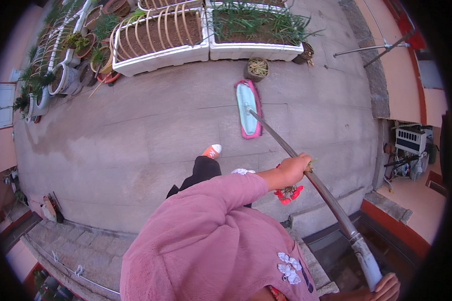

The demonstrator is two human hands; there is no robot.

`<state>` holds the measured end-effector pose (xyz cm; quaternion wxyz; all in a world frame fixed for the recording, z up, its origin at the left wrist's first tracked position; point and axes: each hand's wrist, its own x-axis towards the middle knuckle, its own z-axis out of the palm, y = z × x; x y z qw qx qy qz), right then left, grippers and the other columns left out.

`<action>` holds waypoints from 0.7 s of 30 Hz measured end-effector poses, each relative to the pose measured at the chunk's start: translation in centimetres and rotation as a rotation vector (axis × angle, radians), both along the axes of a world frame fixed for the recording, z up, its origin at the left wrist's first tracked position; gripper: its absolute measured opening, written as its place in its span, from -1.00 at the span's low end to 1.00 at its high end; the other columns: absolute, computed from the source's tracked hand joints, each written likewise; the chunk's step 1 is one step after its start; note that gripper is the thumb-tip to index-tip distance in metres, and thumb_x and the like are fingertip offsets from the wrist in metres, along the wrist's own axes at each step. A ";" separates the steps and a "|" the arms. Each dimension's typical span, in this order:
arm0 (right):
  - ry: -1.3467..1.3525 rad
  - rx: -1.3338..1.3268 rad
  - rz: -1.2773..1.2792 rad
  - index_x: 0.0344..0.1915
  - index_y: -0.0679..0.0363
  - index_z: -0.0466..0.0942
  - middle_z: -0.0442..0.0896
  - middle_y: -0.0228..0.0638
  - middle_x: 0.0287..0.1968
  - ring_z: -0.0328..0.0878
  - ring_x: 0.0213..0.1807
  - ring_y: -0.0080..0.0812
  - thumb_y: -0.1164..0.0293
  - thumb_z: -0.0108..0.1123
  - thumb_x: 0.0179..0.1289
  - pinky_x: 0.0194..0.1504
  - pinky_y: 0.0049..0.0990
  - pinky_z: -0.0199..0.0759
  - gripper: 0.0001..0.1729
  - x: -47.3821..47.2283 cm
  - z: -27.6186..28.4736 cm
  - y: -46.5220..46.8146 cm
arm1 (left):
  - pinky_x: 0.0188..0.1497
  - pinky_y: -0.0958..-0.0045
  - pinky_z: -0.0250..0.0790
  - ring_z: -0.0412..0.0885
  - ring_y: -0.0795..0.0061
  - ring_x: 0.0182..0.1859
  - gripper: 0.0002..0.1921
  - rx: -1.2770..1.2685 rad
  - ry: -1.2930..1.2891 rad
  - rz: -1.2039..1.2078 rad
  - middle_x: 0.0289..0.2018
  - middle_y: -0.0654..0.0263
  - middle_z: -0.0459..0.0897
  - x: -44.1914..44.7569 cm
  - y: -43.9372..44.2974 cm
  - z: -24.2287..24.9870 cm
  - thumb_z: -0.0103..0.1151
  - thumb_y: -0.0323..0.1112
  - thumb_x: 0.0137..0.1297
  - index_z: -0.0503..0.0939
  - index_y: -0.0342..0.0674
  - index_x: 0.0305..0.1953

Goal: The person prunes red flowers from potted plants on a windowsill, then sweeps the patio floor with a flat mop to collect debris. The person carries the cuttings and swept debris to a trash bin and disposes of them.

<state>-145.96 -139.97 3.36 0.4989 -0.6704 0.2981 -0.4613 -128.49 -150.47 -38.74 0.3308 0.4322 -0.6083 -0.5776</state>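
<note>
My left hand (pixel 293 169) is closed around the middle of the metal pole of a flat mop. Red flowers (pixel 289 193) show below that wrist, and a bit of green stem sticks out by the fingers; how they are held is hidden. At the lower right my right hand (pixel 388 286) grips the pole's white upper end (pixel 369 263). The pole runs down to the mop head (pixel 248 109), light blue on top with a pink fringe, which lies on the paved floor near a small pot of dry stalks (pixel 257 69).
White planter boxes (pixel 256 50) with soil and green plants stand at the top. Potted plants (pixel 66 79) crowd the upper left. A stone ledge (pixel 83 240) runs along the lower left. Metal rods (pixel 376 48) jut in at the upper right, above a sunken dark area (pixel 358 248).
</note>
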 end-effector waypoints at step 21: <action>-0.321 0.695 0.338 -0.84 0.05 0.23 0.35 -0.41 -0.76 0.32 -0.66 -0.40 0.18 -0.06 0.40 -0.19 -0.27 0.29 -0.40 1.1 -27.0 -4.0 | 0.05 0.07 0.37 0.52 -0.09 0.07 -0.74 0.546 -0.749 0.611 -0.03 -0.05 0.58 17.2 24.4 -11.7 -0.02 -0.32 0.31 0.50 -0.14 0.00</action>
